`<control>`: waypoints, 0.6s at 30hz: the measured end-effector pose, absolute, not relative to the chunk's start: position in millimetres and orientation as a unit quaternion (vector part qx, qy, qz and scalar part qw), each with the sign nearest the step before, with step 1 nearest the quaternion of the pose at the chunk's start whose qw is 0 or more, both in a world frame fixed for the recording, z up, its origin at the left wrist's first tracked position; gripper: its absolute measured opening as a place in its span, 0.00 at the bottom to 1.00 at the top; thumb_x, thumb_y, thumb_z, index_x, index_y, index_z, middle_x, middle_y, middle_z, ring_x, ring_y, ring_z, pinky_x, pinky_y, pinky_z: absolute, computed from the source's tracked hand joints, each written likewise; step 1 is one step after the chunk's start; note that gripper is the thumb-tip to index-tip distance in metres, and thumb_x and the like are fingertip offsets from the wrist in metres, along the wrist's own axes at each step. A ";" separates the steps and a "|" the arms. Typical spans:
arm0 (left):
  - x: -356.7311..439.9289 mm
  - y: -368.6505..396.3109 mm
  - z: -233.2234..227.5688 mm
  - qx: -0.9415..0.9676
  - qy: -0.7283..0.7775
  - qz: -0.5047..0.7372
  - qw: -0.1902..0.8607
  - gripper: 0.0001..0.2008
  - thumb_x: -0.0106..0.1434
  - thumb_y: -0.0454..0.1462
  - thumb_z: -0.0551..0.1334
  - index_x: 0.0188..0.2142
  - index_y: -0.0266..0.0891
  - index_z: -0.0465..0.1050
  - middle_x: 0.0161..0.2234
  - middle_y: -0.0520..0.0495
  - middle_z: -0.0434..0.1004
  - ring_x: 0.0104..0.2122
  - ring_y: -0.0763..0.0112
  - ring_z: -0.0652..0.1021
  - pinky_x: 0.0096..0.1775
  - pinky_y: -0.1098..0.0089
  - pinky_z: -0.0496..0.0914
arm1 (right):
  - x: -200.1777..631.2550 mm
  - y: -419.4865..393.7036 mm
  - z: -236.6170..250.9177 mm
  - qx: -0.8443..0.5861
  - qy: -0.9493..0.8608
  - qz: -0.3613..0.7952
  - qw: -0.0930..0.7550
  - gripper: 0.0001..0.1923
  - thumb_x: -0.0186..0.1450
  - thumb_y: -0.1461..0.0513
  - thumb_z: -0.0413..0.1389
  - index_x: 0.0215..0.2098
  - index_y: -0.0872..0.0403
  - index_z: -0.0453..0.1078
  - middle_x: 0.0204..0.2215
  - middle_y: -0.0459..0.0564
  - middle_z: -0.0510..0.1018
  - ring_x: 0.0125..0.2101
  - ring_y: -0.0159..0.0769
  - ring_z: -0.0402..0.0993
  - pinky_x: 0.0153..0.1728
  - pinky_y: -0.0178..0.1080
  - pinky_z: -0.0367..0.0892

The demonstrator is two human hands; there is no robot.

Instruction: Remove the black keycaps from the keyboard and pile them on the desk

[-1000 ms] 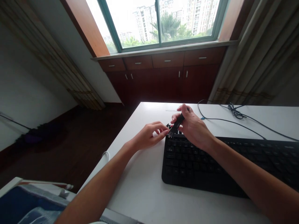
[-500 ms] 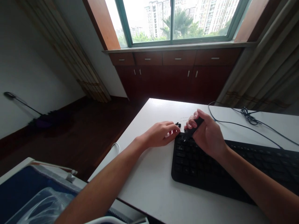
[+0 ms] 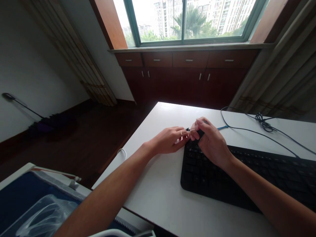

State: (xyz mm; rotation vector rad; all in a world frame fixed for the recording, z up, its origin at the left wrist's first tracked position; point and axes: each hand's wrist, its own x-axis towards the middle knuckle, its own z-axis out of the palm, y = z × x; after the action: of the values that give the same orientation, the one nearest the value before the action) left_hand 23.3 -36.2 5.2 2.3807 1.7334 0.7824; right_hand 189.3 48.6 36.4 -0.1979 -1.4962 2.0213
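A black keyboard (image 3: 247,177) lies on a white table (image 3: 158,197). My right hand (image 3: 211,141) is curled over the keyboard's far left corner and grips a small black stick-shaped tool (image 3: 200,133), mostly hidden by the fingers. My left hand (image 3: 170,141) rests on the table just left of that corner, fingertips meeting the right hand's. A tiny black piece (image 3: 187,129) shows between the two hands; I cannot tell which fingers hold it.
A thin dark cable (image 3: 249,130) with a knotted bundle (image 3: 261,123) runs across the table behind the keyboard. A white cord loop (image 3: 121,152) hangs at the table's left edge. A blue zipped bag (image 3: 34,207) lies at lower left. Dark wooden cabinets (image 3: 187,75) stand under the window.
My right hand has lowered the black tool from above the keyboard corner down onto it and folded over it. The left hand stays beside the corner. The view shifted slightly.
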 end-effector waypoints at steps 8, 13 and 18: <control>21.0 -36.7 6.2 0.790 0.555 0.256 0.046 0.07 0.69 0.36 0.55 0.38 0.37 0.71 0.34 0.46 0.74 0.34 0.69 0.75 0.38 0.70 0.70 | 196.6 47.9 34.1 -0.017 -0.712 0.647 0.273 0.10 0.73 0.55 0.50 0.36 0.51 0.67 0.29 0.46 0.70 0.32 0.34 0.67 0.39 0.40 0.66; 21.5 -36.5 4.8 0.784 0.563 0.257 0.039 0.10 0.70 0.39 0.54 0.34 0.37 0.68 0.31 0.47 0.72 0.31 0.70 0.73 0.35 0.70 0.68 | 205.1 58.2 24.0 -0.022 -0.872 0.385 0.301 0.08 0.71 0.57 0.54 0.38 0.53 0.70 0.38 0.52 0.71 0.36 0.38 0.68 0.40 0.42 0.66; 20.0 -36.2 4.3 0.789 0.556 0.257 0.048 0.06 0.68 0.36 0.56 0.34 0.37 0.67 0.32 0.47 0.72 0.32 0.70 0.72 0.35 0.70 0.68 | 210.0 63.2 19.8 -0.021 -0.931 0.285 0.227 0.08 0.71 0.57 0.54 0.40 0.53 0.68 0.31 0.50 0.73 0.28 0.36 0.68 0.32 0.41 0.64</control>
State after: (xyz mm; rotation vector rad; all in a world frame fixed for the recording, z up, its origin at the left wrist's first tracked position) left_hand 20.0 -36.2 4.3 2.4047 1.6957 0.7828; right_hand 210.0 63.2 19.8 -0.0577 -2.5660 0.7863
